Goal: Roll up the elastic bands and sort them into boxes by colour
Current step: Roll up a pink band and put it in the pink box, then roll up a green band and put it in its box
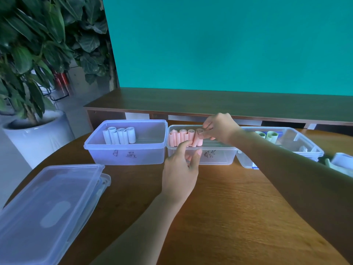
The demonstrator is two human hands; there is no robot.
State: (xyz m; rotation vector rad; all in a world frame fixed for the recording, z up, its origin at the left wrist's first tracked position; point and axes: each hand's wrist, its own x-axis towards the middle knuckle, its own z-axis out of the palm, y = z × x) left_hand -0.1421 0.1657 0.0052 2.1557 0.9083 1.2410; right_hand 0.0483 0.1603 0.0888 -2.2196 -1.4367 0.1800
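Wooden counter (229,207) holds three clear plastic boxes: white rolls (119,135) left, pink rolls (181,137) middle, green rolls (269,135) right. Right hand (219,128) pinches the last pink roll (198,138) into the middle box (217,155); left hand (180,169), fingers loosely curled, steadies its base. Sorting looks well advanced.

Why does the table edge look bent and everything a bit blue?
Head view: the wide-angle lens curves the table edge and stretches the lids in the corner; a cool cast tints the boxes bluish; the plant is dim and soft; both hands look fairly sharp.
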